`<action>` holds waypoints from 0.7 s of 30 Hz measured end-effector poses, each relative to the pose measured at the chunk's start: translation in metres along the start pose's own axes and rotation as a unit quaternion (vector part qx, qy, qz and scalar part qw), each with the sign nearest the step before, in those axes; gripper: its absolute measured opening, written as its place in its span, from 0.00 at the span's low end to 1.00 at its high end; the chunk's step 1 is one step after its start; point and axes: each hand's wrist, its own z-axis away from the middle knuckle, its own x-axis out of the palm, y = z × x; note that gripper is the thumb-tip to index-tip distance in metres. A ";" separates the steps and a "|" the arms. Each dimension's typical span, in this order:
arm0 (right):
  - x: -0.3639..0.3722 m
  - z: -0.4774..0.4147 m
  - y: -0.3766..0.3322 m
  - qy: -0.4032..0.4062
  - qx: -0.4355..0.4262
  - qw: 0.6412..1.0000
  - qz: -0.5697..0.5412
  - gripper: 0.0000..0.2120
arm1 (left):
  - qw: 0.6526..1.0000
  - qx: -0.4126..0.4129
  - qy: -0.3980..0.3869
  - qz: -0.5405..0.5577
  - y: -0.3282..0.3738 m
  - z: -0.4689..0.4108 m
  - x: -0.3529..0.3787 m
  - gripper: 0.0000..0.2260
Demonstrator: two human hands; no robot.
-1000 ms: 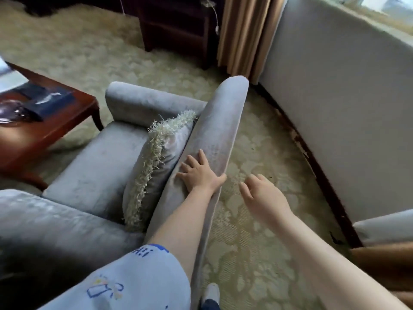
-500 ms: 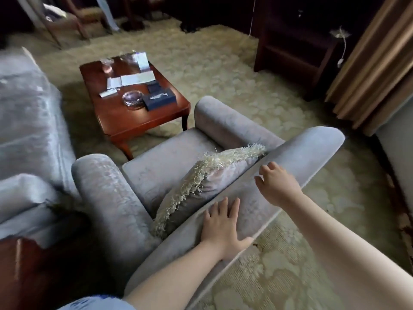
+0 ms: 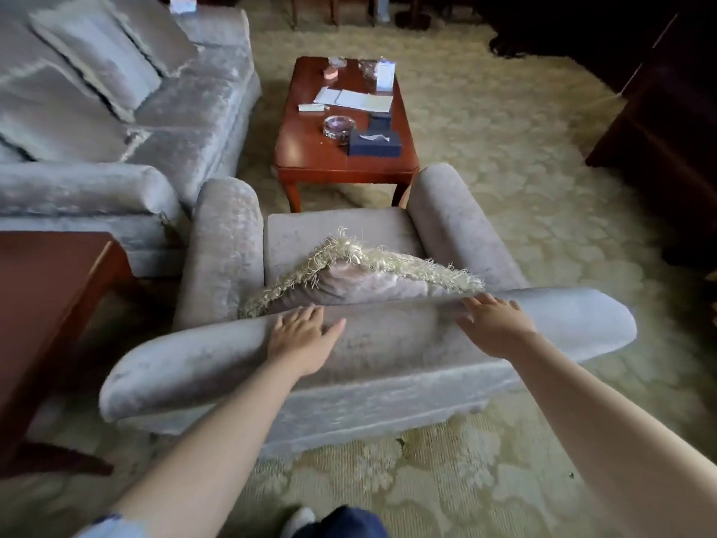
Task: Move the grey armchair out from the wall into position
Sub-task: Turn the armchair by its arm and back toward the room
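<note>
Grey armchair (image 3: 388, 386) stands near centre, facing the far coffee table (image 3: 310, 165). Judged heavy, with soft upholstery. Left hand (image 3: 302, 339) and right hand (image 3: 496, 324) press flat, fingers extended, on its upper rear edge, the best purchase.

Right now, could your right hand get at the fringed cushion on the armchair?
Probably yes: the right hand rests on the armchair back, and the cushion leans just beyond its fingertips, nothing between.
</note>
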 end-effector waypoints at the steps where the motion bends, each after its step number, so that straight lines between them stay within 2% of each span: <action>1: -0.002 -0.008 0.008 -0.005 -0.005 1.000 -0.006 0.22 | 1.000 -0.029 0.000 -0.002 0.006 -0.003 -0.001 0.35; 4: -0.005 -0.041 0.033 -0.056 -0.007 0.998 -0.029 0.19 | 0.996 -0.089 -0.010 -0.030 0.017 -0.015 -0.002 0.37; 7: 0.000 -0.071 0.060 -0.109 0.005 0.994 -0.031 0.23 | 0.991 -0.117 -0.043 -0.048 0.021 -0.026 0.001 0.35; 10: 0.006 -0.090 0.081 -0.125 0.027 0.991 -0.049 0.28 | 0.985 -0.120 -0.082 -0.087 0.026 -0.033 -0.007 0.29; 12: 0.008 -0.104 0.095 -0.154 0.039 0.985 -0.061 0.28 | 0.985 -0.091 -0.110 -0.095 0.043 -0.038 -0.012 0.25; 15: 0.013 -0.130 0.121 -0.199 0.063 0.977 -0.051 0.29 | 0.987 -0.039 -0.142 -0.067 0.103 -0.046 -0.013 0.26; 19: 0.021 -0.155 0.159 -0.253 0.020 0.967 -0.025 0.28 | 0.986 -0.036 -0.159 -0.020 0.208 -0.076 0.002 0.39; 21: 0.019 -0.162 0.175 -0.269 -0.009 0.962 -0.037 0.25 | 0.986 -0.027 -0.166 -0.009 0.258 -0.104 0.012 0.36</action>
